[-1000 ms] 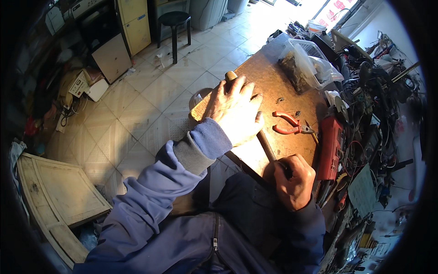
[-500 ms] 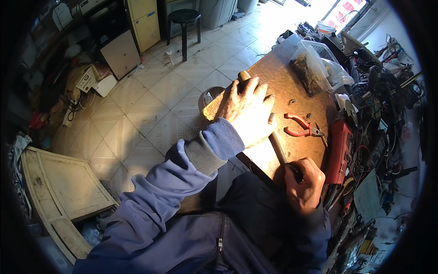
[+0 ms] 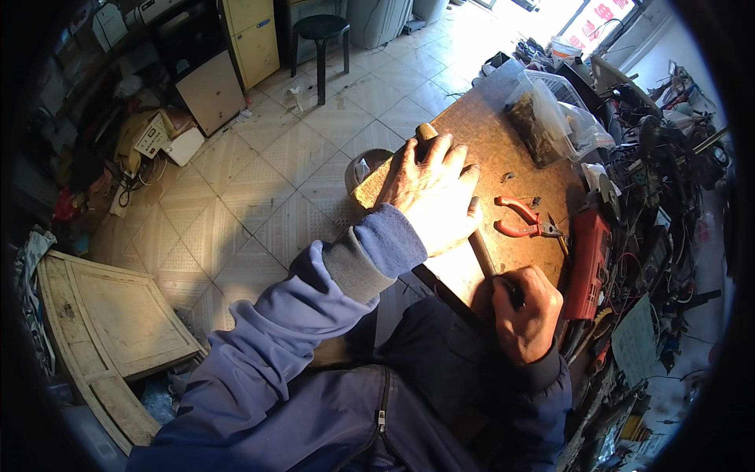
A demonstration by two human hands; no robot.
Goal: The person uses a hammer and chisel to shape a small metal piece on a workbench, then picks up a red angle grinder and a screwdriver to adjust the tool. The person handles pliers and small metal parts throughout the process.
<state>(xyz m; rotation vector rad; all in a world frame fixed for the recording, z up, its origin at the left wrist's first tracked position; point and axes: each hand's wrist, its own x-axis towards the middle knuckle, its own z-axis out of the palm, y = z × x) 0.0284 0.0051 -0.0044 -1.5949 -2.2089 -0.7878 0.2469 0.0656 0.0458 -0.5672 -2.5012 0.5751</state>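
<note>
A long, narrow stick-like tool (image 3: 482, 253) lies slantwise over the near left part of the brown worktop (image 3: 472, 118). Its far end is rounded and tan; the stretch between my hands looks darker. My left hand (image 3: 436, 197) is laid across it from above, the fingers curled over and pressing it, so its middle is hidden. Closed in a fist at the near end, my right hand (image 3: 528, 311) grips the same tool and covers that tip. Just right of it on the worktop rest red-handled pliers (image 3: 519, 226) with their handles spread.
Small dark bits (image 3: 507, 177) lie beyond the pliers. A clear plastic bin (image 3: 543, 118) stands on the far right part. A red tool case (image 3: 588, 259) and heaped cables (image 3: 661, 181) line the right edge. On the tiled floor stands a black stool (image 3: 321, 31).
Everything in view has shifted slightly to the right, as the camera moved. Both hands keep nearly the same hold on the stick-like tool.
</note>
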